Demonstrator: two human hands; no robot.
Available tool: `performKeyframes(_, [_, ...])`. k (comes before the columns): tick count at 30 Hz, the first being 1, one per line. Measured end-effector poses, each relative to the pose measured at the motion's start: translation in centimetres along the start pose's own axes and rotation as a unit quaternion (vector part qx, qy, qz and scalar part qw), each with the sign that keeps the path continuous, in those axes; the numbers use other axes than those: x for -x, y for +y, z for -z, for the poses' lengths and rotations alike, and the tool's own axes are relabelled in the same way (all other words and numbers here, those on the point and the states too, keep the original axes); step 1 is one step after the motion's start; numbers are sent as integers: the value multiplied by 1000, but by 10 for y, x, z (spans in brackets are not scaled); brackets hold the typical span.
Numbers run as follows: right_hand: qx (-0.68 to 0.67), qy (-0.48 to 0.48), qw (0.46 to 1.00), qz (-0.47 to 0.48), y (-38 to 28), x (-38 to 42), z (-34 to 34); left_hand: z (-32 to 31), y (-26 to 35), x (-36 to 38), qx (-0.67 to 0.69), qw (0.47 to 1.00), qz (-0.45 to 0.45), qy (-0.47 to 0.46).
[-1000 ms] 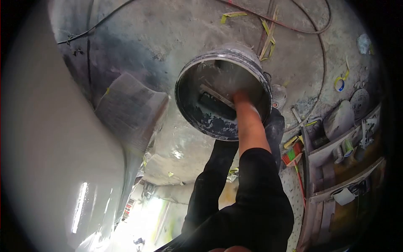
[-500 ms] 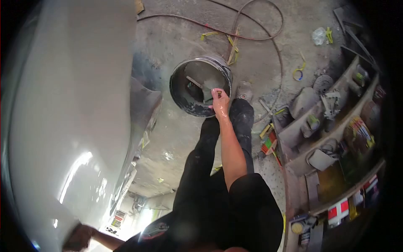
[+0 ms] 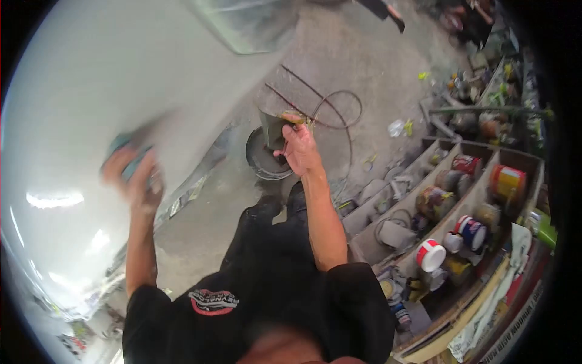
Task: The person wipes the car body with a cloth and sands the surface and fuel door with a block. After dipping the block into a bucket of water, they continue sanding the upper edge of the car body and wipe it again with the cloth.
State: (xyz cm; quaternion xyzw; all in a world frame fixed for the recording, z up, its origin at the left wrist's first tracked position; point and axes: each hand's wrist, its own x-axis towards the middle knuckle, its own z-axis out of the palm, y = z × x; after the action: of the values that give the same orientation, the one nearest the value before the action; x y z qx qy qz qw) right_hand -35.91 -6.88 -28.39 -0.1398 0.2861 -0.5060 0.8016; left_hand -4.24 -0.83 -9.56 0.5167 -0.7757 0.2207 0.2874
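My left hand (image 3: 138,179), blurred by motion, grips a teal pad (image 3: 121,144) against the pale car panel (image 3: 91,103). Out in front, my right hand (image 3: 299,148) pinches a flat grey piece (image 3: 274,128) with a yellowish edge. This hand and its piece are raised over the dark bucket (image 3: 267,165) on the floor, partly covering the bucket's opening. The exact shape of the grey piece is hard to make out.
A hose (image 3: 359,112) loops on the floor beyond the bucket. To the right stands a compartment rack (image 3: 436,144) with cans, including a red and white can (image 3: 431,255). Parts of other people show at the top, one with a dark shoe (image 3: 397,23).
The view has swung toward the car panel. My right hand has lifted out of the bucket with the grey piece. My left hand has moved up the panel, and its teal pad now shows.
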Motion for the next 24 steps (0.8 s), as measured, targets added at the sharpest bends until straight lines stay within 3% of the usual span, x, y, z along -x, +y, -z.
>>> performKeyframes(2, [48, -13, 998, 36, -21, 12, -45, 2, 33, -26, 105, 987, 93, -82])
performKeyframes(3, [109, 32, 991, 65, -35, 24, -78, -7, 43, -27, 149, 978, 119, -89])
performKeyframes(4, [166, -2, 979, 122, -45, 25, -99, -21, 54, -26, 291, 923, 234, -88])
performKeyframes(5, [215, -33, 959, 180, -51, 31, -117, -32, 64, -26, 429, 835, 332, -89])
performKeyframes(7, [335, -70, 884, 319, -58, 47, -143, -37, 81, -36, 551, 720, 415, -72])
performKeyframes(10, [495, -49, 786, 369, -73, 79, -177, -25, 95, -47, 649, 663, 371, -49])
performKeyframes(11, [524, -52, 742, 415, -75, 90, -191, -22, 98, -50, 652, 667, 358, -36])
performKeyframes(14, [557, -121, 642, 512, -81, 89, -188, -29, 103, -46, 669, 642, 375, -4])
performKeyframes(17, [570, -183, 596, 535, -91, 81, -182, -26, 110, -48, 669, 633, 390, 18])
performKeyframes(20, [498, -144, 716, 468, -94, 87, -184, -48, 121, -47, 694, 571, 434, 62])
performKeyframes(24, [465, -162, 747, 447, -112, 69, -160, -54, 143, -64, 725, 500, 466, 82])
